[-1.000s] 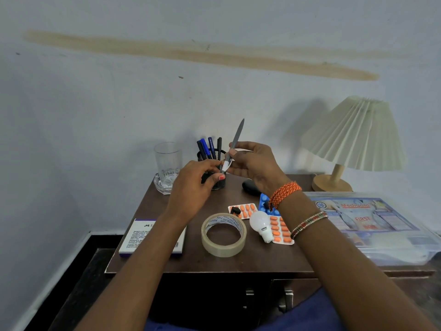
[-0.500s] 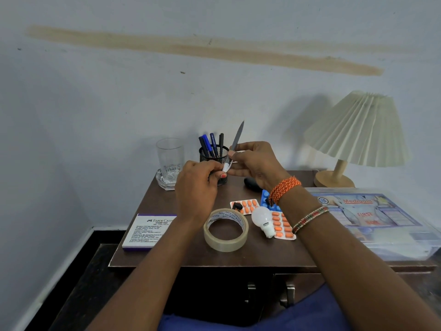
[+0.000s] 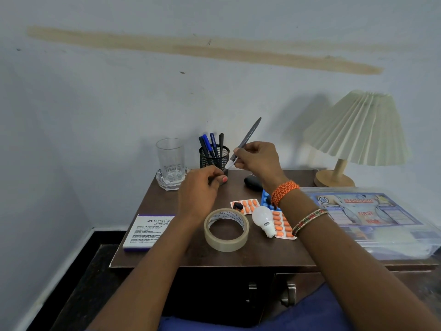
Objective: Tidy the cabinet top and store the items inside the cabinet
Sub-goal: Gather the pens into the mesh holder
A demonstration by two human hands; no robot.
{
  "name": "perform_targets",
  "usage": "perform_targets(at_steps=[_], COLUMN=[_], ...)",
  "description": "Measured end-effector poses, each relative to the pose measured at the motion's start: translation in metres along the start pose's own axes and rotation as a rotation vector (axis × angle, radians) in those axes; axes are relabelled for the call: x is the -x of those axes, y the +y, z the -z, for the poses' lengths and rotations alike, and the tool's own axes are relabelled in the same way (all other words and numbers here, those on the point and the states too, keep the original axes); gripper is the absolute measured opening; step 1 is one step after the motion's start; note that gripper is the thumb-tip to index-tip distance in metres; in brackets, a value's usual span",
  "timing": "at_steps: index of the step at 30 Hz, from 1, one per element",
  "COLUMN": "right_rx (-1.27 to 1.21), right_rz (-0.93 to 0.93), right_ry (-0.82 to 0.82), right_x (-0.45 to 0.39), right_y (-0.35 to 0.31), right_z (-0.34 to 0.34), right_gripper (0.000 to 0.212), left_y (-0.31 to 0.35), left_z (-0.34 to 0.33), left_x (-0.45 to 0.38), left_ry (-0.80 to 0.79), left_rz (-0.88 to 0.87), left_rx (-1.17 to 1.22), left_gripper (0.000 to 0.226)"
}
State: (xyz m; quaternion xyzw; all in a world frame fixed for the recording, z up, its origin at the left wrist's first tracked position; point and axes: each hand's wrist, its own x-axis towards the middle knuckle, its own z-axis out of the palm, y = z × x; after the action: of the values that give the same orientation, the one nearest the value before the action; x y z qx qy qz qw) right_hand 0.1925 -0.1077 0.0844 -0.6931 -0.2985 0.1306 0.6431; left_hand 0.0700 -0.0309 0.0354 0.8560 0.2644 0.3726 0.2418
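The brown cabinet [image 3: 238, 256] stands against the wall, and its top is the surface for all the things. At the right lies a clear plastic first aid box [image 3: 372, 218] with a printed sheet under the lid; what is inside it I cannot tell. Behind it stands a lamp [image 3: 358, 132]. At the left front edge lies a stamp pad box [image 3: 145, 231], partly under the left forearm. A roll of tape [image 3: 226, 230] lies flat in the middle, and just beside it a white bulb [image 3: 262, 219] rests on orange pill strips [image 3: 282, 225]. At the back, a glass [image 3: 170, 158] stands in a glass dish. Next to it a black mesh cup [image 3: 214, 158] holds 4 pens. The right hand [image 3: 259, 161] pinches a thin grey blade [image 3: 247, 142], tilted, above the cup. The left hand [image 3: 200, 189] is curled; it seems to pinch something small and dark, but I cannot tell.
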Motion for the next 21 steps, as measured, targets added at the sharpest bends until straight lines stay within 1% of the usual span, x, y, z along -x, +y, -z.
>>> perform_targets(at_steps=[2, 4, 6, 8, 10, 12, 13, 14, 17, 19, 21], right_rx=[0.022, 0.035, 0.035, 0.019, 0.061, 0.129, 0.137, 0.129, 0.045, -0.017, -0.044], right_rz=[0.017, 0.026, 0.041, 0.046, 0.075, 0.119, 0.135, 0.150, 0.165, 0.160, 0.149], right_ry=[-0.023, -0.044, -0.063, -0.075, -0.066, -0.048, -0.045, -0.044, -0.017, 0.016, 0.040], right_x=[0.002, 0.004, 0.006, 0.006, 0.007, 0.006, 0.007, 0.007, 0.008, 0.008, 0.008], right_y=[0.000, -0.001, -0.003, -0.005, -0.005, -0.004, -0.004, -0.004, -0.006, -0.006, -0.004], right_z=[-0.003, -0.004, -0.004, -0.005, -0.008, -0.011, -0.012, -0.011, -0.008, -0.004, -0.002], right_gripper=[0.019, 0.031, 0.045, 0.066, 0.089, 0.102, 0.101, 0.096, 0.069, 0.053, 0.041], left_y=[-0.001, -0.003, -0.004, -0.004, -0.002, 0.000, 0.001, 0.002, -0.001, -0.004, -0.007], left_z=[0.000, 0.002, 0.004, 0.004, 0.003, 0.002, 0.001, 0.001, 0.002, 0.003, 0.005], left_x=[0.000, 0.001, 0.000, 0.000, -0.001, -0.001, 0.000, 0.000, 0.001, 0.001, 0.001], left_ry=[0.004, 0.036, 0.074, 0.081, 0.039, -0.008, -0.008, 0.007, 0.065, 0.073, 0.066], left_rz=[0.024, 0.047, 0.071, 0.094, 0.071, 0.034, 0.031, 0.039, 0.080, 0.113, 0.150], left_rx=[0.018, 0.020, 0.042, 0.075, 0.096, 0.071, 0.067, 0.075, 0.062, 0.029, -0.003], left_gripper=[0.017, 0.017, 0.018, 0.018, 0.019, 0.021, 0.021, 0.019, 0.018, 0.018, 0.017])
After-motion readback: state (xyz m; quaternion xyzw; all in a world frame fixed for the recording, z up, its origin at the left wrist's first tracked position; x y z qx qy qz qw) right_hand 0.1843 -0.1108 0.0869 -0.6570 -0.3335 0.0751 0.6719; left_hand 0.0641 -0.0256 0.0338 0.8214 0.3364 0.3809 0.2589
